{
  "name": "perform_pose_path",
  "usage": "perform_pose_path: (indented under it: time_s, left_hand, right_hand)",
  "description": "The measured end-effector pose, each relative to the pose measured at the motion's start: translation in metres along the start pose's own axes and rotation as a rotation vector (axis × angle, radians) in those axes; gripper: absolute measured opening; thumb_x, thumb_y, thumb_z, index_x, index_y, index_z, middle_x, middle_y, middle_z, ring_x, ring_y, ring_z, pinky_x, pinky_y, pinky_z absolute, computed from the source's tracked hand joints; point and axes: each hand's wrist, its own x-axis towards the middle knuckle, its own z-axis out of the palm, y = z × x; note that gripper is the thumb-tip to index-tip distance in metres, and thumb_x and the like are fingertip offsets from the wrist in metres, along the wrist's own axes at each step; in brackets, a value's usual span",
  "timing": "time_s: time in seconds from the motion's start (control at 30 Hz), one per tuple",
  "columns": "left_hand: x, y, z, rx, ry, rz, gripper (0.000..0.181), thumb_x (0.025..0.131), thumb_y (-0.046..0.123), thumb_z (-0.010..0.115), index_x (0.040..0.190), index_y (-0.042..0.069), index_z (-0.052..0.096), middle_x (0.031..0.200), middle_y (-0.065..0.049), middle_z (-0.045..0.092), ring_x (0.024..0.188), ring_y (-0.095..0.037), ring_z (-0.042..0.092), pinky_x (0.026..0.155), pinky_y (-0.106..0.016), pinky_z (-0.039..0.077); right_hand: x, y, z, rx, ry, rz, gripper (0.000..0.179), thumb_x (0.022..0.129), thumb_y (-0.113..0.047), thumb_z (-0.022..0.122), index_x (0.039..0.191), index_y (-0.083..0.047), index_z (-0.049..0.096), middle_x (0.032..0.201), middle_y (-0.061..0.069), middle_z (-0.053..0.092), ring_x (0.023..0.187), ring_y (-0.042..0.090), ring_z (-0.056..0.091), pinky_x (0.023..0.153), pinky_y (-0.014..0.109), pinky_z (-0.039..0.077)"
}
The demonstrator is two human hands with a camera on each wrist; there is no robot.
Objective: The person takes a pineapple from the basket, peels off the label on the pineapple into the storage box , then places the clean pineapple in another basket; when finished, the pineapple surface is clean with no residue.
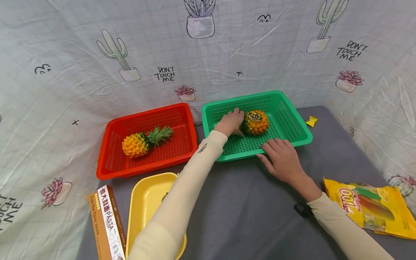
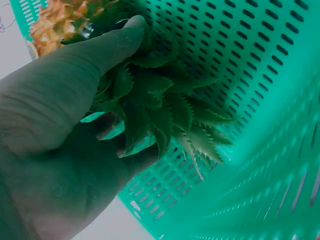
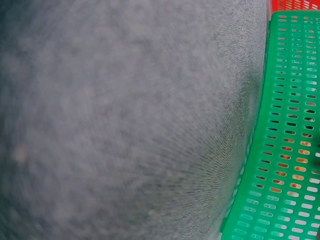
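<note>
"Starting with the head view, what are you holding?"

"My left grip (image 1: 231, 122) is reaching into the green basket (image 1: 240, 156) and curling round the leafy end of the pineapple (image 1: 256, 122), whose orange body is lying to my fingers' right. My right grip (image 1: 279, 159) is resting on the basket's front rim, loosely spread, pinching nothing that I can see."

"What else is around?"

"Left of the green basket, a red basket (image 1: 146, 169) is holding another pineapple (image 1: 135, 145). Left and nearer me, a yellow tray (image 1: 143, 195) is sitting partly behind my sleeve (image 1: 182, 196), a pasta box (image 1: 107, 224) farther left. To the right are lying a small packet (image 1: 311, 121) and, nearer me, a yellow bag (image 1: 373, 209). The green basket's walls are blocking any low, sideways pull."

"The left wrist view?"

"My thumb is lying over the crown (image 2: 150, 95). I'm expecting firm, fairly heavy fruit, tipping body-down, and bendy, prickly leaves; I'm judging the leaf base the safest hold."

"The right wrist view?"

"The green basket's slotted wall is showing; my right grip isn't."
</note>
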Motion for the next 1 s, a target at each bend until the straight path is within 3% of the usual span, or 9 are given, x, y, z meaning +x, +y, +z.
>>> perform_pose_path:
  time_s: [0.37, 0.63, 0.73, 0.87, 1.0]
  left_hand:
    - [-0.002, -0.001, 0.003, -0.043, -0.008, -0.016, 0.076, 0.099, 0.032, 0.078, 0.152, 0.002, 0.033, 0.147, -0.02, 0.042, 0.135, -0.041, 0.047, 0.104, -0.049, 0.046]
    - [-0.002, -0.001, 0.0, -0.066, -0.022, -0.023, 0.079, 0.099, 0.033, 0.077, 0.155, 0.003, 0.029, 0.15, -0.019, 0.042, 0.137, -0.042, 0.046, 0.106, -0.05, 0.045]
    - [-0.003, -0.003, -0.005, -0.075, -0.019, -0.01, 0.087, 0.098, 0.034, 0.079, 0.159, 0.002, 0.025, 0.155, -0.02, 0.038, 0.138, -0.042, 0.045, 0.106, -0.048, 0.045]
    - [-0.006, -0.005, -0.015, -0.097, -0.046, 0.003, 0.099, 0.101, 0.036, 0.075, 0.166, 0.001, 0.011, 0.169, -0.022, 0.021, 0.151, -0.04, 0.031, 0.119, -0.046, 0.033]
    - [-0.007, -0.009, -0.025, -0.111, -0.053, 0.018, 0.102, 0.102, 0.037, 0.074, 0.167, -0.001, 0.005, 0.171, -0.023, 0.015, 0.155, -0.038, 0.023, 0.123, -0.046, 0.025]
  right_hand:
    - [0.002, -0.002, 0.001, 0.002, -0.011, 0.0, 0.05, 0.11, -0.048, 0.049, 0.105, -0.003, 0.068, 0.096, 0.014, 0.063, 0.084, 0.038, 0.059, 0.072, 0.054, 0.043]
    - [0.001, -0.003, 0.003, 0.009, 0.02, -0.02, 0.049, 0.11, -0.047, 0.05, 0.103, -0.002, 0.068, 0.094, 0.015, 0.063, 0.08, 0.038, 0.059, 0.069, 0.053, 0.043]
    - [0.001, -0.002, 0.003, 0.012, 0.017, -0.018, 0.048, 0.11, -0.046, 0.051, 0.104, -0.002, 0.068, 0.095, 0.015, 0.063, 0.081, 0.039, 0.059, 0.07, 0.054, 0.043]
    - [0.001, 0.0, 0.002, 0.01, -0.009, -0.004, 0.045, 0.109, -0.045, 0.053, 0.106, -0.002, 0.067, 0.096, 0.015, 0.063, 0.083, 0.039, 0.059, 0.07, 0.054, 0.043]
    - [0.0, 0.002, 0.001, 0.003, -0.02, 0.003, 0.046, 0.109, -0.046, 0.053, 0.107, -0.003, 0.068, 0.096, 0.016, 0.064, 0.083, 0.04, 0.06, 0.07, 0.054, 0.043]
